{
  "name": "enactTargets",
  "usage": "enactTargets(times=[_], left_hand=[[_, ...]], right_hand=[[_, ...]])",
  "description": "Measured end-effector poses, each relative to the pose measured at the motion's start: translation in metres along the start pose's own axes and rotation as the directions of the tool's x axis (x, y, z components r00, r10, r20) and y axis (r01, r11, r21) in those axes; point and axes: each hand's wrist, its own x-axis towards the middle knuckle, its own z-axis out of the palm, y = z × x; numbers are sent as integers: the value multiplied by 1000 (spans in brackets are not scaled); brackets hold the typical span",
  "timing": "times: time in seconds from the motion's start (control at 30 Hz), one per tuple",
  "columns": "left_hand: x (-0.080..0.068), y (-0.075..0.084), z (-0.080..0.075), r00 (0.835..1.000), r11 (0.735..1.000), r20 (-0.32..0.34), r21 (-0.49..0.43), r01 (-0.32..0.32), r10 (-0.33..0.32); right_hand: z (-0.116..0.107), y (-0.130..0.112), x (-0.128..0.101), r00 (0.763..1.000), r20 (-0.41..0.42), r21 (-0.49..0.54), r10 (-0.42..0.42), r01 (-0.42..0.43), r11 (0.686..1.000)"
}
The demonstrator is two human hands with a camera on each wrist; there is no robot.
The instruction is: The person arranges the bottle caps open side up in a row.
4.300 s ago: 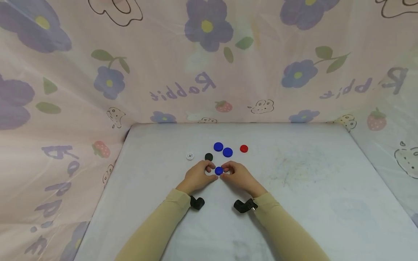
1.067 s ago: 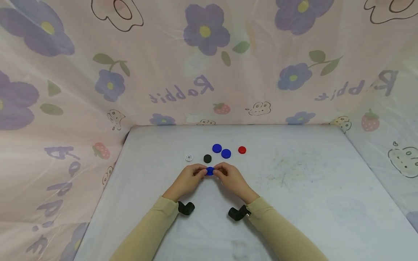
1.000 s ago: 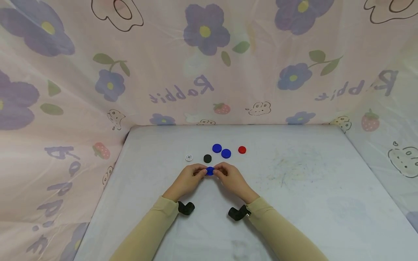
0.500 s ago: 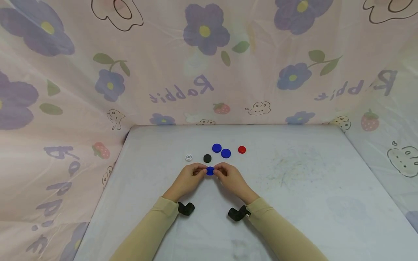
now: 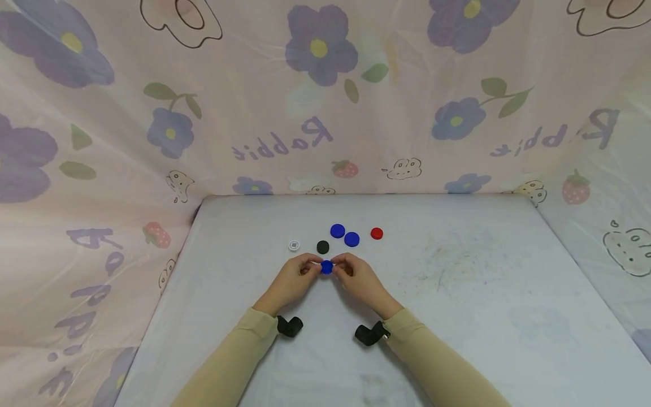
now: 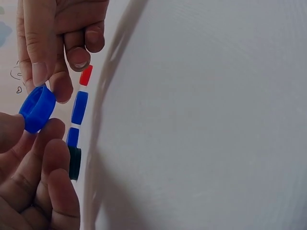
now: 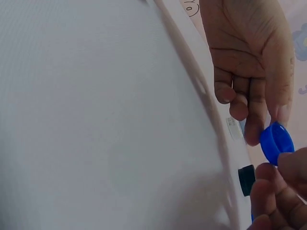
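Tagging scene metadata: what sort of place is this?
Probably a makeshift recording booth rather than a lived-in room: a pale tabletop walled on three sides by a flower-and-"Rabbit" printed sheet, with only loose bottle caps, like the red cap, laid out.

Both arms are covered to the wrist by long, close-fitting sleeves of a plain tan, khaki-like cloth, the left sleeve (image 5: 231, 362) and the right sleeve (image 5: 442, 367) alike and without print or seams that show. At each cuff sits a small black camera unit (matte, stubby, bent like an elbow), the left unit (image 5: 290, 326) and the right unit (image 5: 370, 333). The right one has a small pale, metallic-looking spot at the edge nearest the sleeve.
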Motion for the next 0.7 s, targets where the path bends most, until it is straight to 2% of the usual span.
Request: enactTargets(times=[0.2,0.57,0.7], left_hand=[[0,-3,-1,1000,1000,9,-25,-12,12],[-2,-5,-2,999,1000,53,-31,-1,2],[-4,-9,-5,998,999,59,-37,13,-11]], right_hand=[[1,0,-1,999,16,-4,-45,45,999],[2,-2,-1,999,43,-3,-5,5,1000],[7,-2,1,998,61,-14,-13,14,1000]])
